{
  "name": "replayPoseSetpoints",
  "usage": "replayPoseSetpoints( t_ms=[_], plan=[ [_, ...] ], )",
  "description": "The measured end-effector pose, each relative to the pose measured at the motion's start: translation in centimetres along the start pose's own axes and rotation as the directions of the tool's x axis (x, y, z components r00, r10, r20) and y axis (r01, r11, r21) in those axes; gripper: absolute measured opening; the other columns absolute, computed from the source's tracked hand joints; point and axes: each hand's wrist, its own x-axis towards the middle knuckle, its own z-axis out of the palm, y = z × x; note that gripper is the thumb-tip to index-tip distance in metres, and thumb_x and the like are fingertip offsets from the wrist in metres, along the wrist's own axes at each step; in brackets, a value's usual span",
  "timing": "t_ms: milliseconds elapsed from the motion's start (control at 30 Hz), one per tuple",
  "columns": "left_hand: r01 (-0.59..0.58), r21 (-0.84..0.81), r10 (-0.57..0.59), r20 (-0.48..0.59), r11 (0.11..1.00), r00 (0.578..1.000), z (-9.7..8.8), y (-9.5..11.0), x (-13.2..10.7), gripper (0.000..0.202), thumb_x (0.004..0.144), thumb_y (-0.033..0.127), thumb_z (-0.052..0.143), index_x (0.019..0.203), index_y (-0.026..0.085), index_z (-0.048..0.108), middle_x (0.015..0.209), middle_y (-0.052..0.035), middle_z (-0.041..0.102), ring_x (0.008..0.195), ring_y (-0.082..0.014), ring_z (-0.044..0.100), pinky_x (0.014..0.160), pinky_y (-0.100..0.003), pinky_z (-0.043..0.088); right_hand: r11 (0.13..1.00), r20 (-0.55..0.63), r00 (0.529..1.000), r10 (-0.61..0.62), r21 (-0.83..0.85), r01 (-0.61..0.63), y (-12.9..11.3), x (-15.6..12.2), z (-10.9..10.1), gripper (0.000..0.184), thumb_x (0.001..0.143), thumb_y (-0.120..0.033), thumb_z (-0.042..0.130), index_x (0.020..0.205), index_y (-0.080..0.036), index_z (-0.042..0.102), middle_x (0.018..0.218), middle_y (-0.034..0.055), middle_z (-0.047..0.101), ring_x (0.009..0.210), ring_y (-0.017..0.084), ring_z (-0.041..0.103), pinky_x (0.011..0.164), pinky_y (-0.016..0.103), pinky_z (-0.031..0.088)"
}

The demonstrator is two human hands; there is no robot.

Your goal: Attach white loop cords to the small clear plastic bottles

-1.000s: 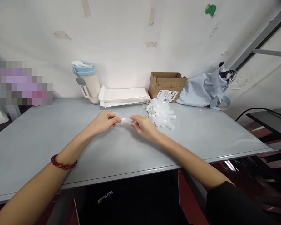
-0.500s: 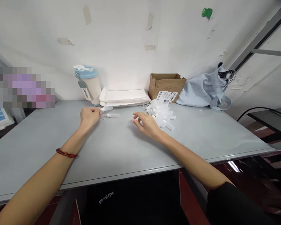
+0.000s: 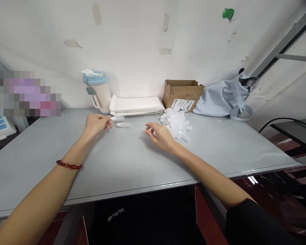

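My left hand (image 3: pixel 98 123) is at the left part of the table, its thumb and fingers pinched on the looped end of a small translucent plastic bottle (image 3: pixel 118 118). A second such bottle (image 3: pixel 123 125), with a thin white cord loop, lies just in front of it, parallel. My right hand (image 3: pixel 160 135) rests on the table with thumb and fingers curved and apart, holding nothing. Behind and beside it spreads a pile of similar translucent bottles (image 3: pixel 179 119), partly hidden by the hand.
A stack of white sheets (image 3: pixel 136 104) lies against the wall. To its left stands a cream tumbler with a blue lid (image 3: pixel 100 93). Right of the stack are an open cardboard box (image 3: pixel 182 92) and a light blue cloth bag (image 3: pixel 219 97). The grey table (image 3: pixel 132 163) ends at a front edge.
My left wrist and forearm have shifted slightly left, the fingers staying at the bottle's end. The view has moved a little. My right hand keeps its place and shape.
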Motion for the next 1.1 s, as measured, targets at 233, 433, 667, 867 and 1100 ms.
replayPoseSetpoints(
  t_ms=[233, 433, 667, 867, 1100],
  plan=[
    [-0.032, -0.077, 0.031, -0.021, 0.996, 0.999, 0.6, -0.6, 0.5, 0.013, 0.078, 0.018, 0.060, 0.067, 0.011, 0.057, 0.062, -0.0004, 0.063, 0.058, -0.0110, 0.057, 0.057, -0.025, 0.044, 1.000, 0.000, 1.000, 0.010, -0.002, -0.010, -0.3, 0.1, -0.2, 0.022, 0.093, -0.025, 0.049, 0.110, -0.013, 0.056, 0.100, 0.0104, 0.069, 0.074, 0.016, 0.062, 0.070, 0.030, 0.045],
    [-0.051, -0.197, 0.040, -0.058, 0.979, 0.997, 1.5, -0.8, 0.5, 0.012, 0.082, 0.016, 0.053, 0.072, 0.010, 0.054, 0.073, -0.0061, 0.065, 0.059, -0.0106, 0.062, 0.062, -0.025, 0.052, 1.000, 0.013, 1.000, 0.016, -0.004, -0.015, -0.4, 0.1, -0.1, 0.022, 0.093, -0.025, 0.049, 0.110, -0.013, 0.056, 0.100, 0.0099, 0.069, 0.073, 0.016, 0.062, 0.069, 0.029, 0.044],
    [-0.138, -0.115, 0.128, -0.091, 0.984, 0.988, 2.6, -2.9, 4.1, 0.018, 0.082, 0.023, 0.052, 0.069, 0.011, 0.055, 0.068, -0.0070, 0.064, 0.055, -0.0118, 0.058, 0.055, -0.025, 0.049, 1.000, 0.020, 1.000, 0.005, -0.022, -0.005, -0.2, 0.0, 0.1, 0.020, 0.093, -0.025, 0.049, 0.107, -0.014, 0.058, 0.099, 0.0092, 0.069, 0.073, 0.015, 0.061, 0.069, 0.028, 0.043],
    [-0.309, 0.187, 0.328, -0.075, 0.932, 0.942, 2.3, -4.3, 5.5, 0.016, 0.074, 0.028, 0.059, 0.065, 0.015, 0.064, 0.067, -0.0053, 0.064, 0.071, -0.0213, 0.058, 0.074, -0.035, 0.045, 0.999, 0.040, 0.999, 0.020, -0.027, -0.019, -0.3, 0.1, 0.1, 0.021, 0.093, -0.025, 0.049, 0.108, -0.012, 0.058, 0.100, 0.0101, 0.068, 0.074, 0.015, 0.061, 0.069, 0.027, 0.043],
    [-0.612, 0.445, 0.639, 0.107, 0.654, 0.761, 3.1, -4.1, 5.1, 0.027, 0.084, 0.030, 0.046, 0.086, 0.015, 0.068, 0.098, -0.0113, 0.070, 0.100, -0.0269, 0.058, 0.094, -0.038, 0.041, 0.999, 0.052, 0.998, 0.036, -0.025, -0.034, -0.6, 0.0, 0.0, 0.022, 0.093, -0.025, 0.048, 0.108, -0.012, 0.059, 0.101, 0.0105, 0.068, 0.075, 0.015, 0.061, 0.069, 0.027, 0.043]
  ],
)
